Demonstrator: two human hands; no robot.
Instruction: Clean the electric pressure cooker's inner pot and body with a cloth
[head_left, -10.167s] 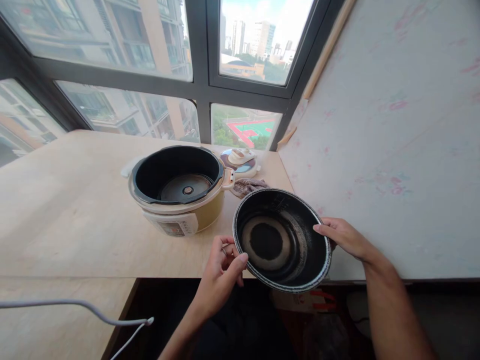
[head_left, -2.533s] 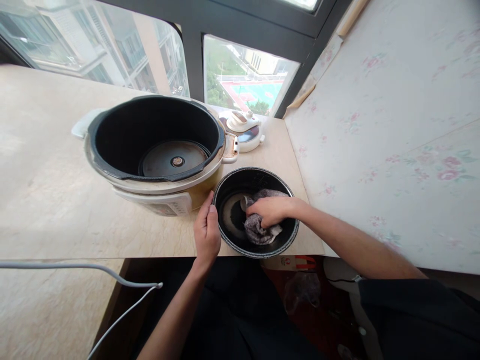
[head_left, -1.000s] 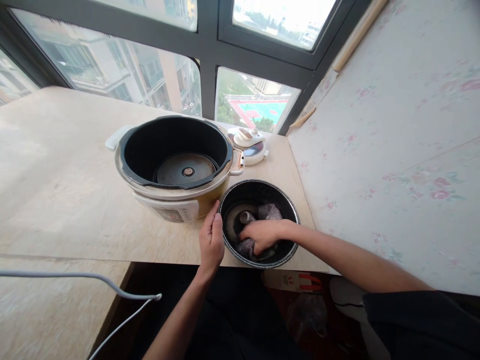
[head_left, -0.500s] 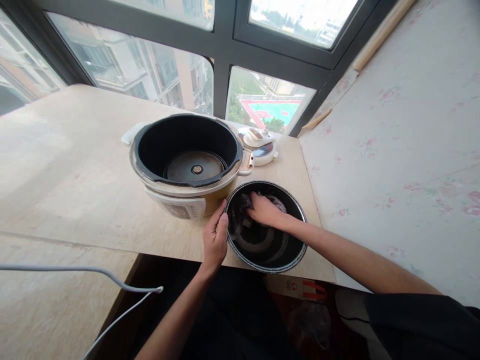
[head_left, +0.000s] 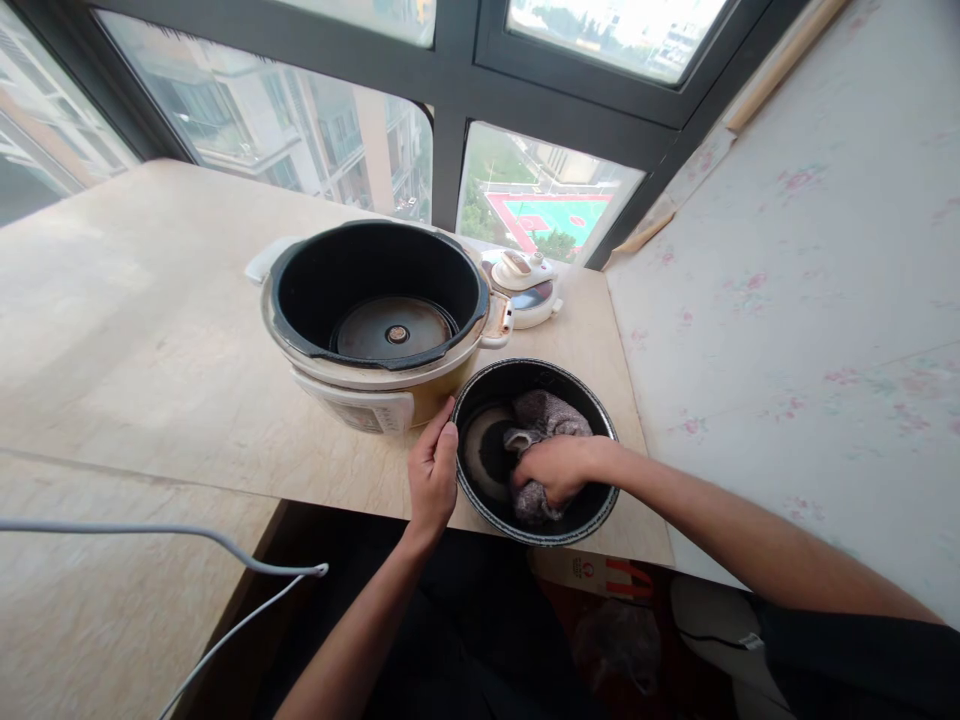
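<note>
On my feed the left hand (head_left: 433, 475) stands nearly upright at the pot's left side, fingers together and fairly straight, tips up by the rim. Can't tell if the thumb hooks over the edge or just presses the outside. The right hand (head_left: 551, 468) is down inside the pot (head_left: 491, 455), fingers curled and bunched on a crumpled grey-brown cloth (head_left: 551, 410) — part of it sticks out past the knuckles, both above and below. I've got the right forearm (head_left: 720, 510) coming in low from the right, over the pot's rim, w/ a dark sleeve (head_left: 847, 650) further back.

The pot sits open side up at the bench (head_left: 187, 300) edge nearest me, dark inside w/ a pale ring on its base. Main obstacle: the big open cooker (head_left: 375, 265), just behind and left of the pot, v. close to my left fingertips; can't tell if they touch. Its lid (head_left: 534, 300) lies behind the pot, near the window frame (head_left: 450, 70). Flowered wall (head_left: 787, 320) hems in the right side. Grey cable (head_left: 225, 555) crosses lower left, well apart from the pot; paper bag (head_left: 566, 572) and clear plastic bag (head_left: 622, 640) are down below the bench.
</note>
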